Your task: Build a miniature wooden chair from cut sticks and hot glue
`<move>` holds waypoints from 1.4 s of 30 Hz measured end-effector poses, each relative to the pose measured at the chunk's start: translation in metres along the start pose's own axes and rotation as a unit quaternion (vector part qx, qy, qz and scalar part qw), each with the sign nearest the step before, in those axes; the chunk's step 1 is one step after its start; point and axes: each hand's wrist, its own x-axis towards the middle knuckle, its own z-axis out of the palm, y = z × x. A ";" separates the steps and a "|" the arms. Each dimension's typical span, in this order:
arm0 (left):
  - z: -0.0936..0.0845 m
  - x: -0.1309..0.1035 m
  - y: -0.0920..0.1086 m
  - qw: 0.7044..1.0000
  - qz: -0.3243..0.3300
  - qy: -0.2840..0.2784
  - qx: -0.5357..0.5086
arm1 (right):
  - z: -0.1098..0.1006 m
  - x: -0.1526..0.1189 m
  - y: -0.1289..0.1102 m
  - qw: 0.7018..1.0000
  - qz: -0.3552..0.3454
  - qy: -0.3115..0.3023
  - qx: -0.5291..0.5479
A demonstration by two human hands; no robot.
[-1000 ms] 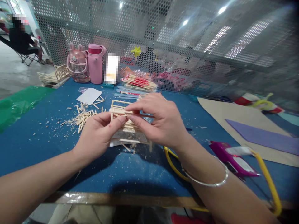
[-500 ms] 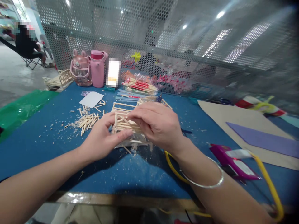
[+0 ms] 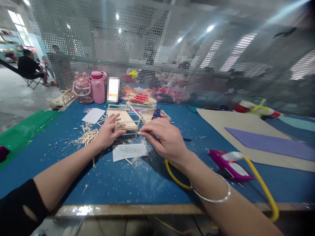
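A small wooden stick frame (image 3: 126, 122) with a flat slatted base rests on the blue table. My left hand (image 3: 109, 131) grips its near left corner between thumb and fingers. At its near right corner my right hand (image 3: 163, 137) is pinched on the end of a small pale stick piece. A second stick structure (image 3: 147, 117) stands behind my right hand, with a dark blue object (image 3: 157, 113) beside it. A white paper sheet (image 3: 130, 152) lies in front of the frame.
Cut stick pieces (image 3: 90, 136) and a white card (image 3: 94, 115) lie left. Two pink bottles (image 3: 98, 88) and bundled red-marked sticks (image 3: 139, 98) stand or lie at the back. Right are a magenta device (image 3: 231, 165), yellow cable (image 3: 263, 183) and purple sheet (image 3: 265, 144). A person (image 3: 29, 65) sits far left.
The frame has gone from between both raised hands down onto the table, farther back. My right hand has moved to its right corner. The camera view has shifted.
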 end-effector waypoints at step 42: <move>0.004 -0.017 0.064 0.939 0.001 -0.322 0.122 | 0.043 -0.031 0.008 0.918 0.129 -0.331 -0.176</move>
